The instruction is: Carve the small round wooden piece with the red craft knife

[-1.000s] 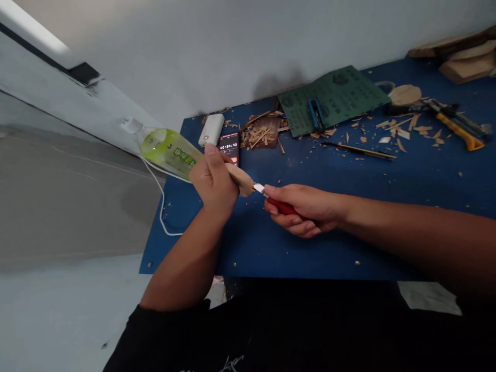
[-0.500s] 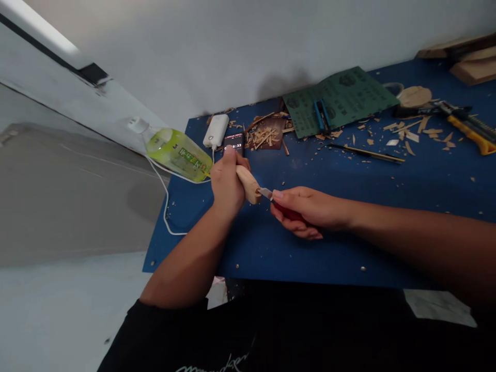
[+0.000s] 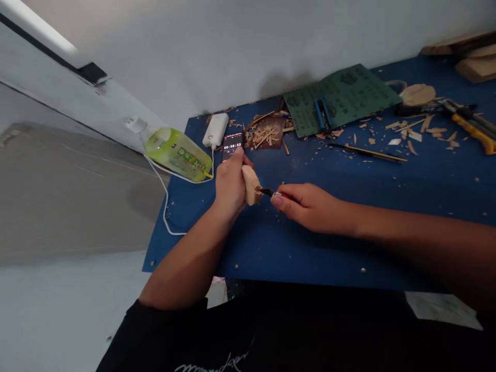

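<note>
A pale carved piece of wood (image 3: 251, 187) is gripped by my left hand (image 3: 231, 181), its blunt end facing right. That end has a small dark notch. My right hand (image 3: 306, 205) is wrapped round the red handle of a small knife (image 3: 268, 191), whose blade tip touches the notch. Most of the handle is hidden in my fingers. Just beyond my left hand lies a phone (image 3: 233, 144) showing a timer.
A bottle of yellow-green liquid (image 3: 178, 154) lies on the left beside a white power bank (image 3: 216, 129) and its cable. Farther back are wood shavings (image 3: 265, 133), green sandpaper (image 3: 344, 95), a thin dark rod (image 3: 368, 153) and a yellow utility knife (image 3: 475, 132) on the blue table (image 3: 310, 256).
My right hand has turned over, so its back now faces up and the knife blade has rolled. My left hand and the wood have shifted slightly right, uncovering more of the phone.
</note>
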`<state>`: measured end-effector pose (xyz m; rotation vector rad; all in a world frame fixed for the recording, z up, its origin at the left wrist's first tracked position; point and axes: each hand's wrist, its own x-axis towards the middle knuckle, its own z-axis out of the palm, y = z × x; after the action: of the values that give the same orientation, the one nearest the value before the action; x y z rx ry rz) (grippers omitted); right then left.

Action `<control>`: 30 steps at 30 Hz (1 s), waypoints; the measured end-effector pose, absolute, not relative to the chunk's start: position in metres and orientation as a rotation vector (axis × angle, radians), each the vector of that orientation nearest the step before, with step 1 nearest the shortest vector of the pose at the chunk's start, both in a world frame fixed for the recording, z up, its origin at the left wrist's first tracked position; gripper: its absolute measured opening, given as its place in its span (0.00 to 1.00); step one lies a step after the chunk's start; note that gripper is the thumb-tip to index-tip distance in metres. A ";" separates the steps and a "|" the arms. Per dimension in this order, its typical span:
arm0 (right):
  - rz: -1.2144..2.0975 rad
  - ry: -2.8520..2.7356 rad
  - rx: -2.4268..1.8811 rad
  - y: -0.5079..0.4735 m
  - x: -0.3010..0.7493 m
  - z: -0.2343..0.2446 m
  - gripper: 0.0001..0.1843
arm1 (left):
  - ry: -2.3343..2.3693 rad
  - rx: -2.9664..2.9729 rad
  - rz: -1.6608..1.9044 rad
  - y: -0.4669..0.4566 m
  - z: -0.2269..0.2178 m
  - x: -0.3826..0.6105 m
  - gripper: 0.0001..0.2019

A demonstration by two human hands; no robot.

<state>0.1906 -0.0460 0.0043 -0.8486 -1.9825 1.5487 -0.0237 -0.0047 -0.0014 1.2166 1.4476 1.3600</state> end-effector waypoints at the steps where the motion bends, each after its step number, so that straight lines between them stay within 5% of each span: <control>1: 1.501 -2.002 -0.855 -0.046 0.191 0.005 0.25 | 1.439 1.180 1.377 -0.004 -0.003 -0.025 0.32; 30: 1.085 -2.404 -1.159 -0.048 0.194 0.014 0.25 | 1.673 1.594 1.438 -0.021 0.010 -0.013 0.35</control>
<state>0.1944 -0.0478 0.0143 -1.1590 -2.4039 1.0855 -0.0134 -0.0209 0.0096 1.5936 1.6725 1.4382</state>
